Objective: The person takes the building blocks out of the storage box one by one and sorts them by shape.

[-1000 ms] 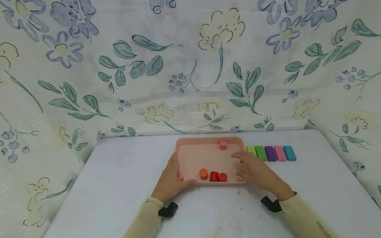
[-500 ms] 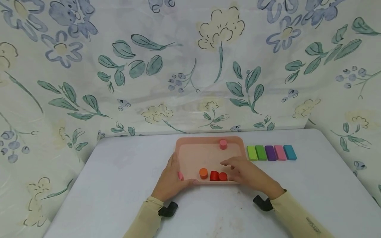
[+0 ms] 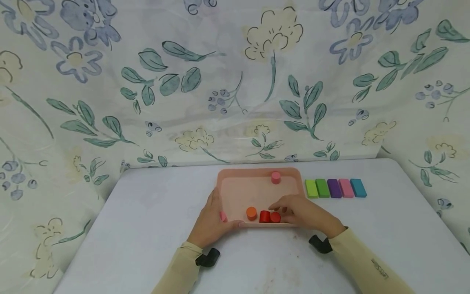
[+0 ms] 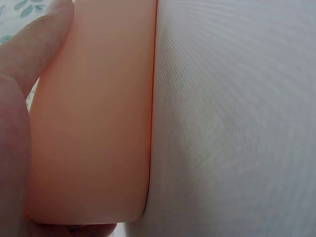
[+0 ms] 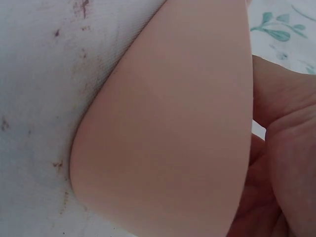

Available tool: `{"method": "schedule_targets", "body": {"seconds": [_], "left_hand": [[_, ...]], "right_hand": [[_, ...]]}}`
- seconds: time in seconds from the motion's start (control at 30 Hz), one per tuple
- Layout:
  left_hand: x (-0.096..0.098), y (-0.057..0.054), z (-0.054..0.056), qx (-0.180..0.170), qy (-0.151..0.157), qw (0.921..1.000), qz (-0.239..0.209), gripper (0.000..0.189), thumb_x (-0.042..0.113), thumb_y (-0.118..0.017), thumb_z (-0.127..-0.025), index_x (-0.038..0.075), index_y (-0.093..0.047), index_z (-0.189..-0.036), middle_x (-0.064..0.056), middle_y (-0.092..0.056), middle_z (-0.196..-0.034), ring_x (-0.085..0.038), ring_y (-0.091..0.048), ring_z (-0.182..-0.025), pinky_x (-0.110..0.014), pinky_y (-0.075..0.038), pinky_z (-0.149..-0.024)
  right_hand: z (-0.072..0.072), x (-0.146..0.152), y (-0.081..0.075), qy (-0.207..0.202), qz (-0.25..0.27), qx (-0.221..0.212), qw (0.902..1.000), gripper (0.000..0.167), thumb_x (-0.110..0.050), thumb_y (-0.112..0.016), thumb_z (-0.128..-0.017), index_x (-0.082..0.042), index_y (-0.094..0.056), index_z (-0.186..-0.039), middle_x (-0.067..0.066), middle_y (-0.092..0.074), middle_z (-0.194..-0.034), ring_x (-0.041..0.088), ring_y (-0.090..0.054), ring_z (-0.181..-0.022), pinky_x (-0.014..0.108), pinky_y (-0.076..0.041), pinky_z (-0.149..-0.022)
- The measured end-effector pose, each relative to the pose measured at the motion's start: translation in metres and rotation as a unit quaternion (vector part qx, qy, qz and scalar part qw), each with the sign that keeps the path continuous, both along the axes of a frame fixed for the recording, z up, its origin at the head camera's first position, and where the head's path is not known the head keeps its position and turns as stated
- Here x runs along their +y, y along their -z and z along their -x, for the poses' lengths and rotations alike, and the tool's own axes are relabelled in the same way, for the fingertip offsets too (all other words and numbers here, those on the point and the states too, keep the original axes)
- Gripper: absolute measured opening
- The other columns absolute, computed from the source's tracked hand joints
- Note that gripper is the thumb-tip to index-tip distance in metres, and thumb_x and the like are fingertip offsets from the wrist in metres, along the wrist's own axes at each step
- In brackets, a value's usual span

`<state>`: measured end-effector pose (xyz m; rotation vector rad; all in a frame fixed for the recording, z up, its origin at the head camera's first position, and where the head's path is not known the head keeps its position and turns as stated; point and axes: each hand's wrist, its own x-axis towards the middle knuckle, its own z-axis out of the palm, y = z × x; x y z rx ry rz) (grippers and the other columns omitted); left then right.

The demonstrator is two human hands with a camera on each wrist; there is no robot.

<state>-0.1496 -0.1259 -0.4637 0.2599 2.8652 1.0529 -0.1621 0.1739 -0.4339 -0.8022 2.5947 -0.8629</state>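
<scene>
A shallow salmon-pink tray (image 3: 242, 173) sits on the white table in the head view. My left hand (image 3: 210, 220) grips its near left corner, thumb along the front rim and fingers along the left side. Over the tray's right front part, my right hand (image 3: 302, 211) reaches in with bent fingers, fingertips close above a red cylinder (image 3: 275, 217). Beside that stands another red cylinder (image 3: 264, 217), then an orange cylinder (image 3: 251, 213). One pink cylinder (image 3: 276, 178) is near the back wall. A pink piece (image 3: 223, 217) shows partly behind the left hand. The tray's front wall (image 5: 168, 128) hides the right fingertips in the right wrist view.
Right of the tray lies a row of flat blocks: yellow-green (image 3: 311, 189), green (image 3: 322, 188), purple (image 3: 334, 188), pink (image 3: 346, 188) and blue (image 3: 358, 188). A floral cloth (image 3: 235, 81) hangs behind the white table (image 3: 161, 196).
My right hand has moved left and down from the tray's right edge to over the red cylinders. The left hand and the pieces in the tray have stayed in place.
</scene>
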Motion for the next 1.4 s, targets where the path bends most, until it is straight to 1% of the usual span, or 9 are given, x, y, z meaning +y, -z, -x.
{"method": "schedule_targets", "body": {"seconds": [0.17,0.3,0.4,0.5,0.67,0.9,1.17,1.4], "left_hand": [[0.0002,0.0,0.0003,0.001,0.001,1.0,0.0,0.134,0.066,-0.082,-0.069,0.003,-0.007,-0.161,-0.017,-0.017,-0.166,-0.037,-0.034,-0.144,-0.055,-0.035,-0.113],[0.0001,0.0008,0.0012,-0.001,0.001,1.0,-0.001,0.135,0.067,-0.081,-0.069,0.004,-0.006,-0.161,-0.016,-0.016,-0.166,-0.037,-0.034,-0.144,-0.055,-0.035,-0.113],[-0.0003,0.0012,0.0014,0.0,0.001,1.0,-0.001,0.135,0.067,-0.081,-0.069,0.004,-0.006,-0.161,-0.016,-0.016,-0.166,-0.037,-0.034,-0.144,-0.055,-0.035,-0.113],[-0.0003,0.0011,0.0013,0.002,0.003,1.0,-0.002,0.134,0.067,-0.081,-0.069,0.004,-0.007,-0.161,-0.016,-0.017,-0.166,-0.037,-0.035,-0.144,-0.054,-0.035,-0.113],[-0.0004,0.0009,0.001,0.005,0.004,1.0,-0.001,0.134,0.066,-0.082,-0.07,0.003,-0.007,-0.161,-0.017,-0.017,-0.166,-0.037,-0.035,-0.144,-0.054,-0.035,-0.113],[0.0005,-0.0013,0.0001,0.0,0.001,1.0,0.0,0.132,0.064,-0.082,-0.071,0.002,-0.007,-0.161,-0.017,-0.017,-0.166,-0.037,-0.033,-0.144,-0.055,-0.034,-0.113],[0.0003,0.0,0.0008,-0.001,0.0,1.0,0.005,0.132,0.065,-0.081,-0.071,0.002,-0.008,-0.161,-0.017,-0.017,-0.166,-0.037,-0.033,-0.145,-0.055,-0.034,-0.113],[0.0001,0.0007,0.0003,0.002,0.0,1.0,0.001,0.132,0.065,-0.081,-0.071,0.002,-0.008,-0.161,-0.017,-0.017,-0.166,-0.038,-0.035,-0.144,-0.055,-0.035,-0.113]], "right_hand": [[0.0021,0.0008,0.0023,-0.012,0.007,0.0,0.9999,0.034,-0.009,-0.077,-0.089,-0.016,-0.074,-0.122,-0.007,-0.068,-0.11,0.011,-0.061,-0.096,0.029,-0.056,-0.087],[0.0031,0.0012,0.0038,-0.014,0.015,-0.005,0.9998,0.031,-0.008,-0.077,-0.089,-0.014,-0.075,-0.119,-0.006,-0.069,-0.109,0.011,-0.062,-0.093,0.029,-0.056,-0.086],[0.0035,0.0013,0.0042,-0.016,0.018,-0.009,0.9997,0.029,-0.008,-0.077,-0.089,-0.012,-0.074,-0.118,-0.005,-0.069,-0.106,0.012,-0.062,-0.092,0.03,-0.057,-0.086],[0.0034,0.0016,0.0042,-0.014,0.015,-0.013,0.9997,0.029,-0.009,-0.077,-0.088,-0.013,-0.074,-0.117,-0.008,-0.069,-0.102,0.011,-0.061,-0.09,0.03,-0.057,-0.086],[0.0021,0.0008,0.0037,0.001,0.008,-0.023,0.9997,0.03,-0.01,-0.077,-0.089,-0.014,-0.073,-0.119,-0.012,-0.066,-0.097,0.01,-0.059,-0.091,0.028,-0.056,-0.086],[0.0005,0.0012,0.0035,0.029,0.006,-0.029,0.9991,0.031,-0.015,-0.077,-0.09,-0.014,-0.071,-0.121,-0.012,-0.064,-0.094,0.011,-0.058,-0.088,0.025,-0.054,-0.08],[-0.0026,0.0027,0.003,0.049,0.006,-0.011,0.9987,0.031,-0.019,-0.076,-0.091,-0.014,-0.07,-0.121,-0.012,-0.064,-0.093,0.011,-0.058,-0.087,0.024,-0.054,-0.077],[-0.0056,0.006,0.0021,0.065,0.018,-0.004,0.9977,0.032,-0.019,-0.075,-0.091,-0.013,-0.07,-0.122,-0.011,-0.066,-0.099,0.012,-0.058,-0.09,0.024,-0.054,-0.077]]}}
